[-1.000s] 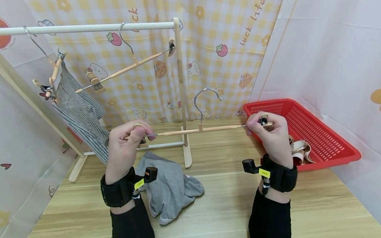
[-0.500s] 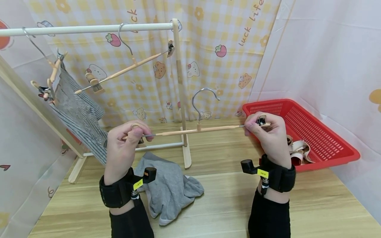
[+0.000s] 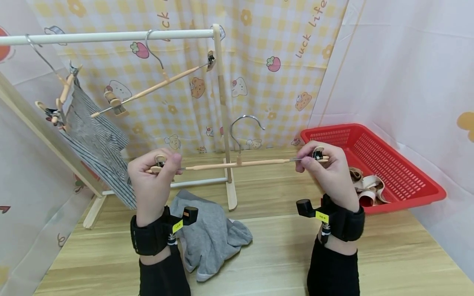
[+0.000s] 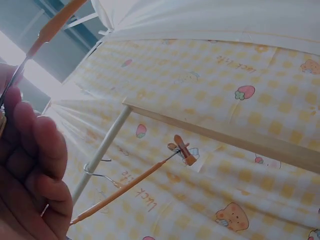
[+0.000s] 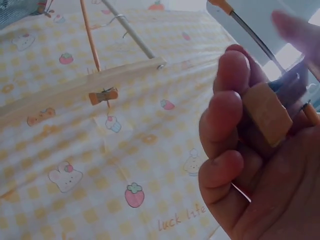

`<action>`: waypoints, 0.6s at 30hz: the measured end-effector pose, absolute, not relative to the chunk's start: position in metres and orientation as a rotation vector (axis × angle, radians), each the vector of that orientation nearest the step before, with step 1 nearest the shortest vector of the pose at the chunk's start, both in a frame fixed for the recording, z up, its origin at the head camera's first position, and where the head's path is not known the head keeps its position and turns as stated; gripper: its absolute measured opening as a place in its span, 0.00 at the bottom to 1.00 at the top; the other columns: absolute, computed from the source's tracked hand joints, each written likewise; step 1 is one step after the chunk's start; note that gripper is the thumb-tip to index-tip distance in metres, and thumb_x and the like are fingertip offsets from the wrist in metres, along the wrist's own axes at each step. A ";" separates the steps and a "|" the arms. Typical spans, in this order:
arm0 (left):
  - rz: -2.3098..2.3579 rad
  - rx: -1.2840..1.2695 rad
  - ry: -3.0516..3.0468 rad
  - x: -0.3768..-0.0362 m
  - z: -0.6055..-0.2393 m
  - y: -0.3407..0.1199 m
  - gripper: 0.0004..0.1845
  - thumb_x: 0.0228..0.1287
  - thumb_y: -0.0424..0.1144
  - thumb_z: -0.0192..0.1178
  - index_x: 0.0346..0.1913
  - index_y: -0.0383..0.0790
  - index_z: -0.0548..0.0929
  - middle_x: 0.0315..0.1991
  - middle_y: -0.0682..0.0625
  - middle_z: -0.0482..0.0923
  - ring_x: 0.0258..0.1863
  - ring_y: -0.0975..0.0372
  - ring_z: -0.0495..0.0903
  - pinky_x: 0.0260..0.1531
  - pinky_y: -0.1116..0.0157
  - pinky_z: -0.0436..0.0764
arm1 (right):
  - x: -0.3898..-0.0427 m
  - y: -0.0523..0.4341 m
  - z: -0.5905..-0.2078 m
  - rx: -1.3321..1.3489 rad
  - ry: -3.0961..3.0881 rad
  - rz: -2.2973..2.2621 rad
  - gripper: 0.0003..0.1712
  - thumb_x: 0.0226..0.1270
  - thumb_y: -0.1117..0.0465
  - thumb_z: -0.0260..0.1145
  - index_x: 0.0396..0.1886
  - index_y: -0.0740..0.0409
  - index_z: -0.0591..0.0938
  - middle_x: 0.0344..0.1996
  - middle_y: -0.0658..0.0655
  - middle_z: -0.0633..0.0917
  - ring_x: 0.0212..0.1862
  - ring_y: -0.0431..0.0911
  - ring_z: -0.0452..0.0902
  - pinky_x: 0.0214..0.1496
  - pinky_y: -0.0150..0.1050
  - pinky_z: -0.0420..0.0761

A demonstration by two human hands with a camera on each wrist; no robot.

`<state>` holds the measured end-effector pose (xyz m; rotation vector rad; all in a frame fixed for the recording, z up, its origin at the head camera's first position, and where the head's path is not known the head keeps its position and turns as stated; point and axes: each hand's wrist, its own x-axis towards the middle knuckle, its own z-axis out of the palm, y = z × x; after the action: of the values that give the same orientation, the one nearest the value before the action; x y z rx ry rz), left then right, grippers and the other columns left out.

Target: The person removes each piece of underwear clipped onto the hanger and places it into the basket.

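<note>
A clip hanger (image 3: 259,162) with a wooden bar and a metal hook is held level between both hands, above the table. My left hand (image 3: 153,174) grips its left end, thumb and fingers round the metal rod and clip. At the opposite end, my right hand (image 3: 329,170) pinches the rod beside the right clip; the right wrist view shows that wooden clip (image 5: 267,112) inside the curled fingers. Grey shorts or a similar grey garment (image 3: 211,234) lie on the table below the hanger, partly behind the left wrist.
Left and back stands a rack with a white rail (image 3: 111,37). On it hang a bare clip hanger (image 3: 159,85) and another one bearing a striped garment (image 3: 96,123). A red basket (image 3: 400,164) holding rolled belts or straps (image 3: 370,189) sits at right.
Both hands have shifted the hanger slightly left and its hook sits a little lower. My left fingers have turned, so the left clip shows more.
</note>
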<state>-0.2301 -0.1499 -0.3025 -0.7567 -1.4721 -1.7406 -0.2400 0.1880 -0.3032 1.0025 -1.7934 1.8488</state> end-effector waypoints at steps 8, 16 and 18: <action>-1.712 -0.768 -1.402 -0.234 -0.303 -0.146 0.16 0.59 0.24 0.62 0.14 0.31 0.77 0.15 0.46 0.74 0.15 0.62 0.68 0.18 0.70 0.60 | -0.243 0.190 -0.304 1.122 -1.738 1.808 0.23 0.75 0.52 0.60 0.40 0.73 0.81 0.20 0.59 0.81 0.25 0.46 0.76 0.33 0.36 0.78; -1.697 -0.793 -1.427 -0.234 -0.304 -0.144 0.14 0.60 0.23 0.62 0.17 0.31 0.80 0.17 0.46 0.76 0.17 0.62 0.71 0.19 0.70 0.64 | -0.242 0.190 -0.304 1.052 -1.718 1.799 0.26 0.75 0.49 0.60 0.33 0.73 0.82 0.20 0.58 0.81 0.24 0.45 0.77 0.33 0.33 0.80; -1.689 -0.788 -1.439 -0.234 -0.304 -0.145 0.14 0.60 0.24 0.62 0.16 0.31 0.79 0.16 0.47 0.75 0.17 0.62 0.71 0.18 0.70 0.63 | -0.241 0.190 -0.304 1.042 -1.707 1.818 0.25 0.75 0.51 0.61 0.33 0.73 0.82 0.20 0.58 0.81 0.24 0.45 0.77 0.33 0.33 0.80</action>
<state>-0.2341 -0.1448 -0.3038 -0.7877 -1.4388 -1.6886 -0.2414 0.1895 -0.3035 1.0421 -1.7069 1.8183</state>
